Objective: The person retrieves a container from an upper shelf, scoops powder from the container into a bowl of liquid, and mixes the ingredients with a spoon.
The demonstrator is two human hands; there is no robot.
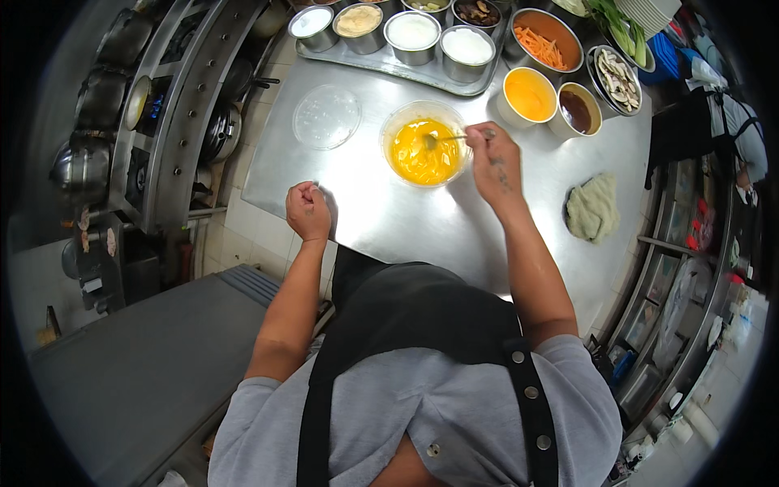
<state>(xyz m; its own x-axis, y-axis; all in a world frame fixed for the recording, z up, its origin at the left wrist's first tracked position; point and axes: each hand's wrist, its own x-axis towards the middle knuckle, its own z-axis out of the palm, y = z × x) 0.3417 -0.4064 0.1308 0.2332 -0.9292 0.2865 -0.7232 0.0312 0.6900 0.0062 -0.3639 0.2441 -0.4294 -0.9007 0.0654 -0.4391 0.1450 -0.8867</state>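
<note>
My right hand (494, 161) grips the handle of a thin metal utensil (451, 138), a spoon or a fork; blur hides which. Its head dips into a yellow liquid (420, 159) that looks like beaten egg. This liquid sits in a round clear plastic container (389, 125) on the steel table (389, 213). Curled into a fist, my left hand (308, 210) rests at the table's near left edge, with nothing visible in it. Beyond that fist lies a clear round plastic lid (327, 117), flat on the steel.
A metal tray (389, 70) holds several steel cups at the back. Right of it are shredded carrots (538, 49), an orange-filled tub (529, 94), a brown sauce tub (577, 112) and sliced mushrooms (616, 79). A green cloth (592, 208) lies right. A stove (161, 122) with a lit burner stands left. Another person (733, 122) is at far right.
</note>
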